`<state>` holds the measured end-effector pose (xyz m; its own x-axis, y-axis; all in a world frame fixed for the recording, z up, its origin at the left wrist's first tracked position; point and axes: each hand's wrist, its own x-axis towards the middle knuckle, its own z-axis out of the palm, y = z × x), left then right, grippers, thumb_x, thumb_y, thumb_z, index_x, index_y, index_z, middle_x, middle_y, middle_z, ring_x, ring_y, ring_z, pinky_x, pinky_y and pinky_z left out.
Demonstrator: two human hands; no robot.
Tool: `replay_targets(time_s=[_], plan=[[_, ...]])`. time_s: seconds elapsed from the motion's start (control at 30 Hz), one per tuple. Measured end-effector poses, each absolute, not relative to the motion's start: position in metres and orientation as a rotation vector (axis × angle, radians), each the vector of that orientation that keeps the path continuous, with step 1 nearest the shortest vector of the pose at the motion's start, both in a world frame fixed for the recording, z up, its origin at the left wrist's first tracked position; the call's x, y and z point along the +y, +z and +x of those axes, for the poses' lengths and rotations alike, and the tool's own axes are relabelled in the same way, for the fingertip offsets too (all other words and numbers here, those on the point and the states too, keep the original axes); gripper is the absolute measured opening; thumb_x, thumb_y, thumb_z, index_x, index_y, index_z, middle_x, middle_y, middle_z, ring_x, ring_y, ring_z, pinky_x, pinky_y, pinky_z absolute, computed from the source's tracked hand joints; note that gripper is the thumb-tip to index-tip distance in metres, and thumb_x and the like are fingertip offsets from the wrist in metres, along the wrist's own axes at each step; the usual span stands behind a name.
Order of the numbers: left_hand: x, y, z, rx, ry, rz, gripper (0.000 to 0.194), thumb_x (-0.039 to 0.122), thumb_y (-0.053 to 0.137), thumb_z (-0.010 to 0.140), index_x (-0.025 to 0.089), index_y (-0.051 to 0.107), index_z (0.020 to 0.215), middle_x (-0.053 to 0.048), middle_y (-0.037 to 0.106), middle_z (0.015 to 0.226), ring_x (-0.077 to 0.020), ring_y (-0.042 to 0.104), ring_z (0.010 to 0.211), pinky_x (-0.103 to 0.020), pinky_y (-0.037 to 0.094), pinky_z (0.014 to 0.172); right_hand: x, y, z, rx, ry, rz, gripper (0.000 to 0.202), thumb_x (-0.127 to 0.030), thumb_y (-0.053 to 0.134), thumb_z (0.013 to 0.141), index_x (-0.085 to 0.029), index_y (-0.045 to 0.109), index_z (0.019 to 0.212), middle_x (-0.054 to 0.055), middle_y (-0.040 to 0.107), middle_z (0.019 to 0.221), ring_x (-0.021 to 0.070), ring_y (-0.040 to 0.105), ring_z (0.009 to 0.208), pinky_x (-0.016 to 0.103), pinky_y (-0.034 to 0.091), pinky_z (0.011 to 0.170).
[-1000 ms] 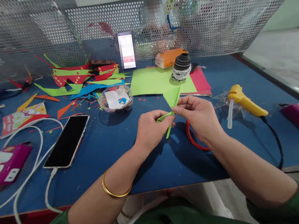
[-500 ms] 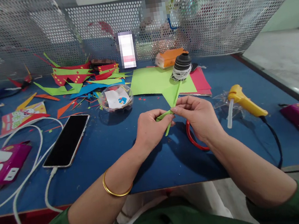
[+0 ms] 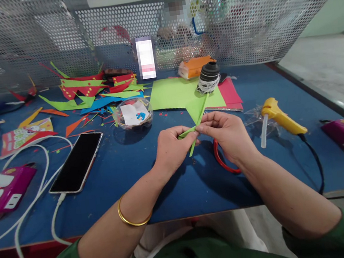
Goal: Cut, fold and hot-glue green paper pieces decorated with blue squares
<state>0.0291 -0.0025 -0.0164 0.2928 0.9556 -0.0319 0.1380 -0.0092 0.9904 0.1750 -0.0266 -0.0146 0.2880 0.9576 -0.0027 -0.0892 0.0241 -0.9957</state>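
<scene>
Two bare forearms reach over the blue worktop (image 3: 124, 152), hands meeting near its middle. Left hand (image 3: 174, 148) and right hand (image 3: 225, 132) face each other, each grip closed, fingertips pinching the folded green paper (image 3: 195, 110) between them.

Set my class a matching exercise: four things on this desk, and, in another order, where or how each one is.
1. Glue gun
2. Dark-screened phone
3. Black-capped bottle
4. Folded green paper

A. Standing on a light green sheet
B. Held by left hand and right hand
C. Yellow, with a black cord
D. Plugged into a white cable

Pairs: 1-C, 2-D, 3-A, 4-B
</scene>
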Motion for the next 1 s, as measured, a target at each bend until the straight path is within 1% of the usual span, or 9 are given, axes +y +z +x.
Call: replay_targets(time_s=[0.23,0.33,0.43,0.53,0.6,0.7,0.8,0.87,1.0], plan=[[-0.0037,-0.0110,0.0292,1.077,0.850,1.402,0.016,0.031,0.071,0.077,0.016,0.073,0.072,-0.003,0.073,0.064,-0.0132,0.063,0.057,-0.023,0.046,0.054,-0.0236,-0.0132,0.1767,-0.883,1.010,-1.239,0.038,-0.029,0.092,0.051,-0.019,0.071,0.080,-0.001,0.073,0.073,0.0138,0.067,0.071,0.029,0.055,0.071],[-0.0035,-0.0113,0.0290,1.076,0.822,1.416,0.016,0.031,0.071,0.076,0.017,0.072,0.070,-0.003,0.073,0.063,-0.0126,0.061,0.053,-0.023,0.045,0.052,-0.0230,-0.0134,0.1773,-0.896,1.010,-1.247,0.035,-0.031,0.092,0.051,-0.019,0.069,0.075,-0.001,0.071,0.069,0.0138,0.066,0.066,0.030,0.054,0.069],[-0.0035,-0.0113,0.0287,1.056,0.815,1.424,0.016,0.031,0.071,0.076,0.017,0.071,0.069,-0.002,0.072,0.062,-0.0120,0.060,0.053,-0.022,0.044,0.051,-0.0225,-0.0138,0.1789,-0.896,1.010,-1.225,0.035,-0.032,0.092,0.051,-0.019,0.070,0.076,-0.001,0.071,0.069,0.0143,0.066,0.068,0.031,0.055,0.070],[-0.0037,-0.0099,0.0285,1.048,0.799,1.420,0.015,0.031,0.071,0.076,0.017,0.071,0.069,-0.002,0.071,0.061,-0.0115,0.060,0.053,-0.022,0.044,0.051,-0.0217,-0.0141,0.1814,-0.873,0.956,-1.199,0.035,-0.029,0.092,0.051,-0.019,0.071,0.077,-0.002,0.071,0.071,0.0137,0.066,0.070,0.029,0.054,0.070],[-0.0036,-0.0093,0.0284,1.054,0.784,1.433,0.016,0.031,0.071,0.076,0.017,0.071,0.068,-0.001,0.071,0.061,-0.0109,0.058,0.051,-0.022,0.042,0.051,-0.0215,-0.0139,0.1818,-0.853,0.937,-1.196,0.035,-0.027,0.093,0.049,-0.019,0.070,0.075,-0.003,0.070,0.069,0.0127,0.065,0.067,0.028,0.053,0.068],[-0.0027,-0.0100,0.0282,1.023,0.804,1.446,0.018,0.033,0.072,0.076,0.016,0.072,0.069,-0.002,0.072,0.065,-0.0121,0.061,0.057,-0.023,0.044,0.056,-0.0226,-0.0135,0.1786,-0.845,0.996,-1.196,0.037,-0.028,0.093,0.048,-0.018,0.069,0.074,-0.002,0.071,0.068,0.0128,0.065,0.065,0.028,0.053,0.067],[-0.0014,-0.0116,0.0280,0.996,0.849,1.437,0.022,0.038,0.074,0.076,0.016,0.071,0.070,-0.003,0.073,0.067,-0.0148,0.065,0.064,-0.025,0.048,0.063,-0.0247,-0.0135,0.1737,-0.859,1.044,-1.196,0.036,-0.032,0.092,0.051,-0.018,0.068,0.074,-0.001,0.071,0.067,0.0135,0.065,0.063,0.029,0.053,0.065],[-0.0008,-0.0122,0.0276,0.992,0.866,1.463,0.024,0.039,0.074,0.077,0.017,0.070,0.068,-0.003,0.074,0.068,-0.0152,0.066,0.065,-0.026,0.049,0.064,-0.0254,-0.0137,0.1724,-0.861,1.057,-1.194,0.036,-0.032,0.092,0.052,-0.018,0.067,0.073,-0.002,0.070,0.066,0.0135,0.065,0.063,0.029,0.052,0.065],[-0.0012,-0.0120,0.0267,0.983,0.863,1.537,0.023,0.034,0.070,0.080,0.017,0.068,0.064,-0.003,0.072,0.065,-0.0129,0.063,0.062,-0.025,0.047,0.064,-0.0235,-0.0137,0.1771,-0.816,1.023,-1.173,0.036,-0.029,0.091,0.050,-0.019,0.068,0.074,-0.002,0.069,0.069,0.0121,0.063,0.065,0.029,0.052,0.069]])
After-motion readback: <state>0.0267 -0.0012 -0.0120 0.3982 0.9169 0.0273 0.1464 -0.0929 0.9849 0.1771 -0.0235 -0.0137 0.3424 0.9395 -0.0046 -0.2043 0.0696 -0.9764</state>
